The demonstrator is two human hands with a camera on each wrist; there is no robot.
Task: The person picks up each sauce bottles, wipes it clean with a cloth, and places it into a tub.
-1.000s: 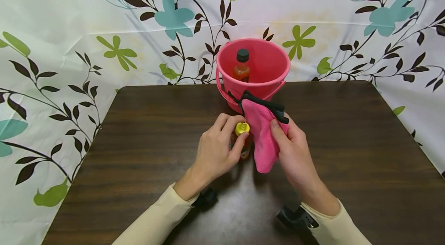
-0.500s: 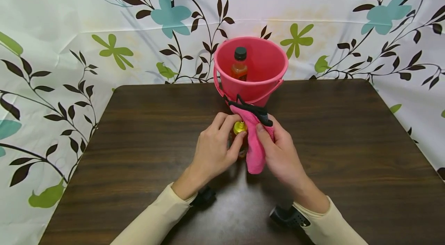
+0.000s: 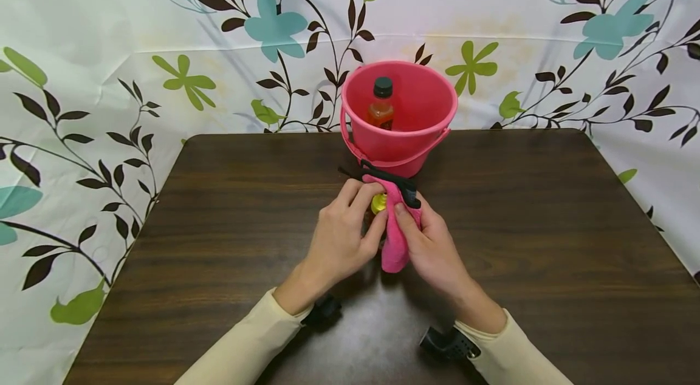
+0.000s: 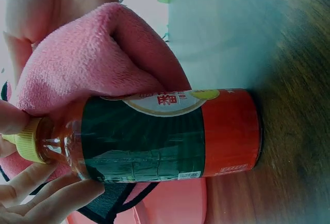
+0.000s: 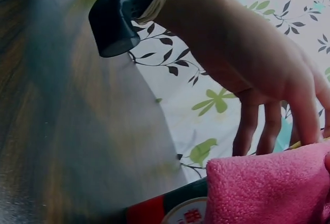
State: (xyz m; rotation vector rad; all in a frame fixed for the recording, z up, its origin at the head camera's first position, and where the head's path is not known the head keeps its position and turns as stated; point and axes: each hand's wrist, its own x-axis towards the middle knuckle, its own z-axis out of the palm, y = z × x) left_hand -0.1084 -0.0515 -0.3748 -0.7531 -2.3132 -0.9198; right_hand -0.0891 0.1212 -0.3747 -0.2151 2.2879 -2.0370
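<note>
A bottle with a yellow cap (image 3: pixel 378 203) stands upright on the table, its green and red label (image 4: pixel 149 136) plain in the left wrist view. My left hand (image 3: pixel 341 230) pinches it at the cap, with other fingers touching the neck area. Between the bottle and my right hand (image 3: pixel 434 245) is a pink cloth (image 3: pixel 395 245) with dark trim. My right thumb and fingers grip this cloth, which lies against the bottle's side in the left wrist view. Most of the bottle is hidden in the head view.
Behind the hands a pink bucket (image 3: pixel 394 145) stands near the far table edge, holding a dark-capped bottle (image 3: pixel 381 102) of orange-brown liquid. The brown wooden table (image 3: pixel 246 209) extends to both sides. A leaf-patterned cloth (image 3: pixel 180 8) hangs behind it.
My right hand has moved left with the pink cloth, bringing it closer against the bottle. My left hand keeps its hold at the cap.
</note>
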